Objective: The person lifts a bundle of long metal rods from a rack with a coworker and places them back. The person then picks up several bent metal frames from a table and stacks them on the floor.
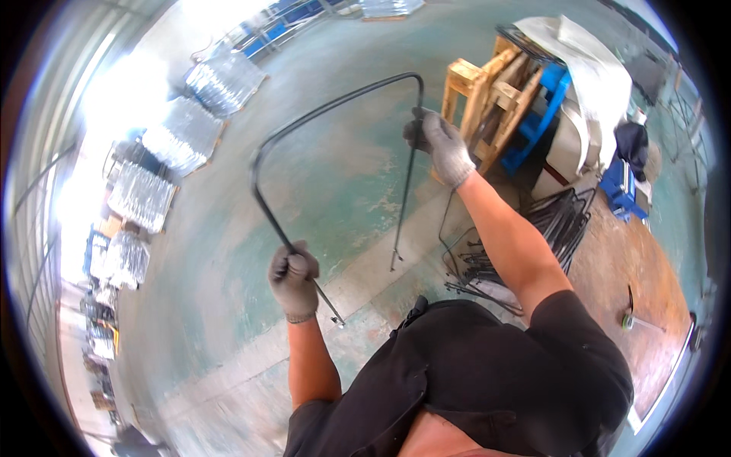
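Observation:
Both my hands wear grey knitted gloves and hold up a black U-shaped metal tube frame (333, 109) over the floor. My left hand (293, 282) is closed round the frame's left leg, low down. Higher up, my right hand (440, 145) grips the right leg just below the bend. The frame's crossbar is at the far side, and its two leg ends point back toward me. Small fittings show at both ends. To the right, below my right forearm, lies a pile of similar black bent tubes (560, 225).
A brown table (628, 278) stands at my right, with a small green-and-black tool (628, 320) and a blue box-like item (624, 194) on it. Wooden frames (487, 95) and a white sheet (598, 65) stand beyond. Wrapped pallet loads (183, 137) line the left wall.

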The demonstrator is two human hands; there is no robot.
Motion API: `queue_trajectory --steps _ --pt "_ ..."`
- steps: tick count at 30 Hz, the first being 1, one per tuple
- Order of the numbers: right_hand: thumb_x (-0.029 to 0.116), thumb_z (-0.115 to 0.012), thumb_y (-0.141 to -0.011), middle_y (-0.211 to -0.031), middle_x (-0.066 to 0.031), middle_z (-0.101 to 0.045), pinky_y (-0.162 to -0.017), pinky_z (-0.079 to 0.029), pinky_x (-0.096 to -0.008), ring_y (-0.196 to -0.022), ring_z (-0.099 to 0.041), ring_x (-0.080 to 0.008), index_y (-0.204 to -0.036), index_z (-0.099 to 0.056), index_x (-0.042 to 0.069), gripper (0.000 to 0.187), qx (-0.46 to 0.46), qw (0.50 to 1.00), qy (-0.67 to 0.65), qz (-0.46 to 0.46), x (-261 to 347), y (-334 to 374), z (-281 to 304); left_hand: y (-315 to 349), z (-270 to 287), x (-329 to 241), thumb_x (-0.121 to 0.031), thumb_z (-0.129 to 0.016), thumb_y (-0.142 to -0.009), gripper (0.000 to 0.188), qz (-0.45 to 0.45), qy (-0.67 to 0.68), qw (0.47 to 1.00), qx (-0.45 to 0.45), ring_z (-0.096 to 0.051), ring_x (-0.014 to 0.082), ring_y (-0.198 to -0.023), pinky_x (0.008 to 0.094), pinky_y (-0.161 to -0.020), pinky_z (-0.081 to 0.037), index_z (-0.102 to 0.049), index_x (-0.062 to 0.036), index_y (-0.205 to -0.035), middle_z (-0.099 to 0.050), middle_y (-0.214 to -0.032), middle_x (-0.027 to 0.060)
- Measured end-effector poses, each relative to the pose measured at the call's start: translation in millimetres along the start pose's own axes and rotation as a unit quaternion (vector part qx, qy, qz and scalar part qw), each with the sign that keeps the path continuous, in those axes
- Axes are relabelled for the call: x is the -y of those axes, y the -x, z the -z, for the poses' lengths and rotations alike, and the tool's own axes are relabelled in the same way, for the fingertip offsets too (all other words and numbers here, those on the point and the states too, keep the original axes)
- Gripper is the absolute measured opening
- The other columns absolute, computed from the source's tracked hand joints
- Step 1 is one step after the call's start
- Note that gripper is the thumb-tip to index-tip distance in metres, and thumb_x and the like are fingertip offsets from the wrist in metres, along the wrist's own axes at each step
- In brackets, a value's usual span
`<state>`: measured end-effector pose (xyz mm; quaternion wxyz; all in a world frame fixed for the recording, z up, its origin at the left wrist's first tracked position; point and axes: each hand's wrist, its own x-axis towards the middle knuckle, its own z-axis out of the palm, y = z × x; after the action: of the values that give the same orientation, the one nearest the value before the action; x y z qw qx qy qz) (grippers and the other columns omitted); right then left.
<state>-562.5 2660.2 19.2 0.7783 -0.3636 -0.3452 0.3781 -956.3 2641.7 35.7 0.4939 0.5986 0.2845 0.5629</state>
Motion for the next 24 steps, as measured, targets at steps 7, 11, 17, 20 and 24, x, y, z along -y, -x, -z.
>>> queue_trajectory --steps 7,11,17,20,24 --pt "0.045 -0.055 -0.117 -0.081 -0.002 -0.057 -0.064 -0.041 -0.0305 -0.068 -0.048 -0.0126 -0.125 -0.066 -0.001 0.048 0.128 0.983 -0.129 -0.021 50.0 74.7 -71.2 -28.9 55.6 31.6 -0.018 -0.064 -0.112 0.025 0.024 -0.017 0.969 -0.245 -0.056 0.0121 -0.064 0.03 -0.061 -0.048 -0.07 0.0045 -0.119 -0.061 -0.074 0.0029" --pt "0.044 -0.058 -0.117 -0.077 -0.0007 -0.055 -0.06 -0.038 -0.0275 -0.064 -0.044 -0.0106 -0.123 -0.068 0.001 0.045 0.19 0.974 -0.108 -0.061 61.8 115.3 -107.4 -38.2 78.6 70.8 -0.023 -0.062 -0.114 0.028 0.034 -0.046 0.957 -0.286 -0.057 0.0141 -0.06 0.0315 -0.058 -0.05 -0.069 0.0034 -0.121 -0.062 -0.073 0.0029" --pt "0.045 -0.06 -0.116 -0.074 0.0028 -0.054 -0.059 -0.037 -0.0256 -0.064 -0.046 -0.0078 -0.12 -0.071 0.002 0.045 0.27 0.96 -0.026 -0.074 69.4 153.3 -153.8 -61.0 78.9 96.5 -0.021 -0.063 -0.113 0.026 0.071 0.017 0.939 -0.336 -0.063 0.0168 -0.067 0.0345 -0.061 -0.054 -0.071 0.0017 -0.122 -0.065 -0.078 0.0046" --pt "0.035 -0.061 -0.117 -0.075 0.0029 -0.057 -0.059 -0.04 -0.0249 -0.065 -0.048 -0.0052 -0.119 -0.071 -0.001 0.037 0.29 0.954 -0.005 -0.076 84.1 161.4 -175.2 -72.4 71.4 99.6 -0.021 -0.063 -0.113 0.025 0.082 0.034 0.936 -0.341 -0.064 0.0169 -0.067 0.0339 -0.061 -0.057 -0.073 0.0013 -0.119 -0.066 -0.08 0.0047" --pt "0.025 -0.059 -0.116 -0.077 0.0017 -0.059 -0.06 -0.042 -0.0255 -0.066 -0.05 -0.0057 -0.115 -0.073 -0.002 0.03 0.284 0.956 0.006 -0.074 102.5 168.0 -194.7 -84.2 54.8 93.3 -0.021 -0.064 -0.112 0.025 0.081 0.015 0.94 -0.33 -0.065 0.0179 -0.066 0.0346 -0.061 -0.058 -0.074 0.0009 -0.119 -0.069 -0.082 0.0058"
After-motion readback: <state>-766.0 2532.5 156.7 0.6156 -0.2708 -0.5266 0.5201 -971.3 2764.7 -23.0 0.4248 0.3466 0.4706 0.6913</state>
